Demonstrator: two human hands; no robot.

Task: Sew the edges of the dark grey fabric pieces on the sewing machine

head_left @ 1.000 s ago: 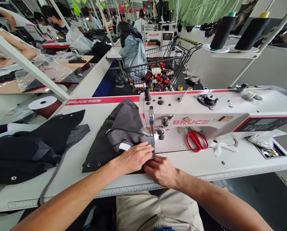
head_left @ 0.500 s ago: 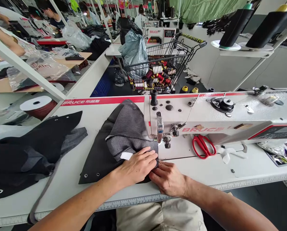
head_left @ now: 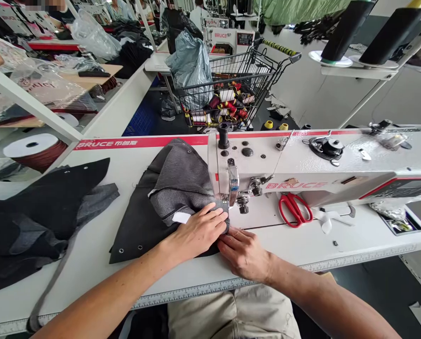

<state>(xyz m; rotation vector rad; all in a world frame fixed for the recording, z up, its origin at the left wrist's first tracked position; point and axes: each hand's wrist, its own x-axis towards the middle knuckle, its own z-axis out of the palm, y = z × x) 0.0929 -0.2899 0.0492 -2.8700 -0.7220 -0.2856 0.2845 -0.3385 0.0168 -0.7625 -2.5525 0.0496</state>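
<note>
Dark grey fabric (head_left: 182, 179) with metal eyelets lies folded on the sewing table, its right edge under the needle area of a white sewing machine (head_left: 302, 165). My left hand (head_left: 201, 230) rests flat on that fabric, fingers stretched toward the needle. Just right of it, my right hand (head_left: 243, 254) pinches the fabric's near edge between thumb and curled fingers. A small white label (head_left: 181, 217) shows on the cloth beside my left hand. Fingers and the machine head hide the spot where the needle meets the cloth.
Red-handled scissors (head_left: 295, 210) lie under the machine arm. Another dark fabric piece (head_left: 44, 212) with eyelets spreads at the left. Black thread cones (head_left: 390, 35) stand on a rack at upper right. Behind the table is a cart (head_left: 238, 80) holding many thread spools. A ruler tape (head_left: 192, 294) follows the front edge.
The whole view has shifted slightly, so the table appears a little further left and higher. Both hands keep nearly the same hold on the fabric at the machine.
</note>
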